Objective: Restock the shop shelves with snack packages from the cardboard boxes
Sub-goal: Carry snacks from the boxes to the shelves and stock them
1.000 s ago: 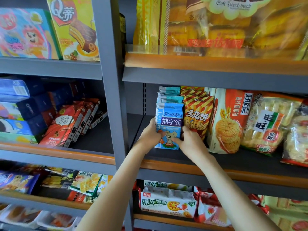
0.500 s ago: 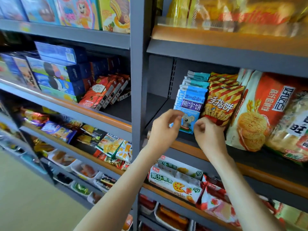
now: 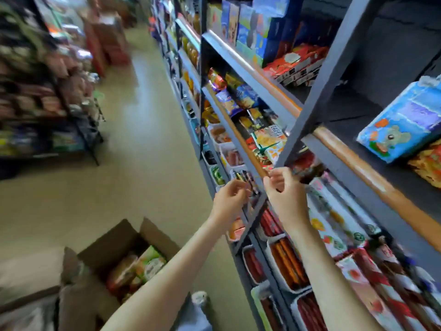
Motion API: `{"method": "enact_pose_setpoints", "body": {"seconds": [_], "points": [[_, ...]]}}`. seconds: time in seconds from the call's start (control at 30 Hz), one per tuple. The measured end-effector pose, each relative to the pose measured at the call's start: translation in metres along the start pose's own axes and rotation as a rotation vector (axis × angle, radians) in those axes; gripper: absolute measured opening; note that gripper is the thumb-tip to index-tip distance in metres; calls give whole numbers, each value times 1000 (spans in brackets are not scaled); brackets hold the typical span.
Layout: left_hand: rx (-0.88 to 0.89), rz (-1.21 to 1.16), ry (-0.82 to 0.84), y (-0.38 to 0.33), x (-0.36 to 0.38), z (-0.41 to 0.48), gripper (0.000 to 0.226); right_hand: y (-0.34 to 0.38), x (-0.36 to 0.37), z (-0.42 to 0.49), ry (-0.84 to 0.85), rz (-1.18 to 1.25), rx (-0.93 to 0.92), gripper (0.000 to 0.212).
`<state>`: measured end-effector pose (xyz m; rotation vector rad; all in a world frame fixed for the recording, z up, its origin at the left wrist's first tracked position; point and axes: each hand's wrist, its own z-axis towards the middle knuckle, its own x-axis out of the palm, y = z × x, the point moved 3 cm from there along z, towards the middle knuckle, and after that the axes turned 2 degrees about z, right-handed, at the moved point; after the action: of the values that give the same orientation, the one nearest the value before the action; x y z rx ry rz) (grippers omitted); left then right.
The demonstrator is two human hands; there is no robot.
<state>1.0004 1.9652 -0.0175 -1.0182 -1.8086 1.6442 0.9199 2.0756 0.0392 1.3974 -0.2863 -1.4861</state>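
Observation:
The blue bear-biscuit packet point(image 3: 403, 125) stands on the grey shelf point(image 3: 372, 163) at the right, with nothing touching it. My left hand point(image 3: 228, 201) and my right hand point(image 3: 284, 194) hang in the air in front of the lower shelves, away from the packet, with fingers loosely curled and nothing in them. An open cardboard box point(image 3: 119, 256) sits on the floor at the lower left, with snack packages point(image 3: 143, 266) inside. The view is blurred by motion.
The shelving unit's grey upright point(image 3: 307, 111) runs slantwise in front of my hands. Trays of sausages point(image 3: 286, 263) fill the low shelves. The aisle floor point(image 3: 133, 144) runs off to the upper left, with another stocked rack point(image 3: 47, 91) on its far side.
Both hands have let go of the blue packet and drawn back and down from the shelf. My view has swung left and down, bringing the aisle and the cardboard box into sight.

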Motion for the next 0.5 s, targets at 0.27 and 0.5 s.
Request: {"method": "enact_pose_setpoints", "body": {"seconds": [0.27, 0.5], "points": [[-447, 165, -482, 157, -199, -127, 21, 54, 215, -112, 783, -24, 42, 14], [-859, -11, -824, 301, -322, -249, 17, 113, 347, -215, 1172, -50, -56, 13]]}}
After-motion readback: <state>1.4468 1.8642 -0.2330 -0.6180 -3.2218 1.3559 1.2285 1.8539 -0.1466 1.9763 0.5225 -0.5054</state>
